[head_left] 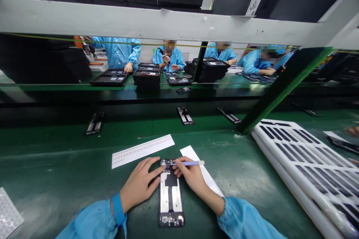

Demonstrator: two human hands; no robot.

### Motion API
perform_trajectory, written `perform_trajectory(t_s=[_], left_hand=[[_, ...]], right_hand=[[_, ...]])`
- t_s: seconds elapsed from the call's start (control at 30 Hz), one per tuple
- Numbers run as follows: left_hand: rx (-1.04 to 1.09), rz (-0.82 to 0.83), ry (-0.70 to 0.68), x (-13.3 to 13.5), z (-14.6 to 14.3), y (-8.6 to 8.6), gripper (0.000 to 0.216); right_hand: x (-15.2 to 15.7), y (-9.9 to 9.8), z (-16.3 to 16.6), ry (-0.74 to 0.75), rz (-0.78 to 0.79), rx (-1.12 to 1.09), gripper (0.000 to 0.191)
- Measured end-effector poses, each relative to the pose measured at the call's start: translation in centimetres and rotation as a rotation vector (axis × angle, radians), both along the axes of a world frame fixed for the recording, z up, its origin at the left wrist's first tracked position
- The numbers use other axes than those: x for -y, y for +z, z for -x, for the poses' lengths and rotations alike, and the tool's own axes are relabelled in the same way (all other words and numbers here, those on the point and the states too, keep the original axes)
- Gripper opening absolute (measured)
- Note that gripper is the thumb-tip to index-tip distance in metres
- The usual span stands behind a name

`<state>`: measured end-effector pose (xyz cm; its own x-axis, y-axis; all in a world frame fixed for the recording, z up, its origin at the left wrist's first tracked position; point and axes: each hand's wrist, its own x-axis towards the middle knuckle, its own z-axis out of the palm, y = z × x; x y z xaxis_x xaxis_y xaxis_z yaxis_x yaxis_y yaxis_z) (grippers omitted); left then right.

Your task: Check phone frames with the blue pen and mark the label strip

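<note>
2 hands [140, 186] work on green benchtop [89, 177], shelf [168, 24] ahead.

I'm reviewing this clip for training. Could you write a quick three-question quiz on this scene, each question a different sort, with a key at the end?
1. Which of the wearer's hands holds the slim purple stick?
2. True or false: the left hand has a blue band at its wrist.
3. Seen from the wearer's place, where do the white slotted trays lie?
A. To the left of the opened phone
B. To the right of the opened phone
C. Underneath the opened phone

Key:
1. The right hand
2. True
3. B
</note>
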<state>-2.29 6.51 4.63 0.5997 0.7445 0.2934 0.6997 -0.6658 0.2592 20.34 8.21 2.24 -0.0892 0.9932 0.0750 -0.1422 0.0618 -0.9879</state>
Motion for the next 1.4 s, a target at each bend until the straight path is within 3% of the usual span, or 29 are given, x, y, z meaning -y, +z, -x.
perform_trajectory(t_s=[0.2, 0.7, 0.8, 0.9, 1.1, 1.23, 1.4], left_hand=[[-0.131, 0.034, -0.038, 0.0, 0.1, 0.1, 0.056], [-0.010, 0.060, 0.017, 0.2, -0.3, 0.1, 0.038], [0.006, -0.006, 0.101, 0.1, -0.3, -0.1, 0.029], [0.033, -0.120, 0.273, -0.7, 0.2, -0.6, 0.026], [0.051, -0.270, 0.470, -3.3, 3.8, -0.7, 0.036], [0.050, -0.238, 0.446, -4.3, 5.9, -1.0, 0.039], [0.035, -0.155, 0.350, -5.0, 6.3, -2.1, 0.036]], right_hand=[[0.1, -0.2, -0.1, 0.032, -0.010, 0.028, 0.047], [0.1, 0.1, -0.2, 0.043, 0.007, 0.034, 0.048], [-0.1, 0.3, -0.3, 0.059, 0.022, 0.037, 0.049], [-0.3, 0.3, -0.5, 0.083, 0.032, 0.027, 0.049], [-0.8, 0.6, -1.2, 0.099, 0.084, -0.007, 0.051], [-1.7, 1.9, -2.0, 0.040, 0.084, 0.003, 0.050], [-2.2, 3.5, -2.0, -0.009, 0.119, 0.003, 0.049]])
